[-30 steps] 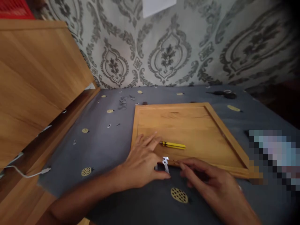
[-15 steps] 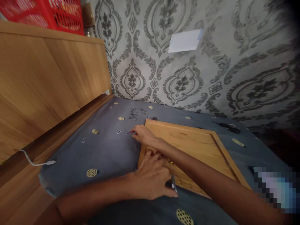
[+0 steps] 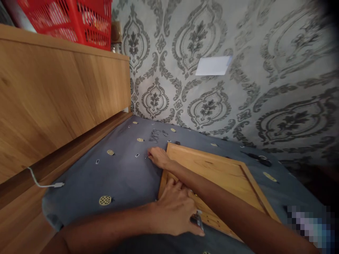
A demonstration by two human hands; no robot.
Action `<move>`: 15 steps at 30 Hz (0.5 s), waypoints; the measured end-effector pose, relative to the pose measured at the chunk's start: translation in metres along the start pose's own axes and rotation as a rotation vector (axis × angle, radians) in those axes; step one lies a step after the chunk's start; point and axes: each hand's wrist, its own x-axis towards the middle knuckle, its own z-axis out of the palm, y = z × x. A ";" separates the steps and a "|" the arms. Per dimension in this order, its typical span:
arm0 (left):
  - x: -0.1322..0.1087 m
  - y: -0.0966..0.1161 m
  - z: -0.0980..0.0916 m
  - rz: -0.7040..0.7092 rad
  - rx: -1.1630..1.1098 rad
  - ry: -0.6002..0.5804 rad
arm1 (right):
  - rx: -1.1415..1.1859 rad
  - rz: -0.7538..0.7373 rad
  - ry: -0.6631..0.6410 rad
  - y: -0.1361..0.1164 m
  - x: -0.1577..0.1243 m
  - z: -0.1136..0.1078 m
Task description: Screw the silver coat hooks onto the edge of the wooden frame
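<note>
Moved far to the left with the right hand (image 3: 159,157), away from its place at the front edge of the wooden board (image 3: 217,169) a second ago. Now reaching across the board and past its left edge, with fingertips right by a tiny metal bit (image 3: 146,157) on the grey-blue cloth (image 3: 127,180). Bending those fingers in close, but cannot tell if pinching the bit or only touching it. Still keeping the left hand (image 3: 177,210) on the near left part of the board, with thumb spread wide from bent fingers. Resting that thumb beside a shiny metal piece (image 3: 199,220) at the front edge, partly hidden under the hand. Seen between the arms: just a speck of a yellow tool (image 3: 196,194), mostly covered up.
</note>
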 end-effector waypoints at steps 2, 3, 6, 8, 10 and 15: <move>0.000 -0.001 0.003 0.007 0.003 0.028 | 0.067 0.008 0.029 0.004 -0.002 -0.004; -0.001 -0.001 0.004 0.015 0.000 0.035 | 0.111 0.016 0.047 0.007 -0.004 -0.007; -0.003 0.000 0.003 0.036 -0.001 0.014 | 0.281 0.056 0.120 0.019 -0.017 -0.019; -0.004 0.001 0.000 0.022 0.003 -0.022 | 0.412 0.096 0.206 0.030 -0.037 -0.026; -0.004 0.001 -0.002 0.020 -0.008 -0.027 | 0.538 0.137 0.300 0.040 -0.067 -0.031; -0.001 0.001 -0.005 0.022 -0.005 -0.060 | 0.866 0.140 0.488 0.049 -0.161 -0.026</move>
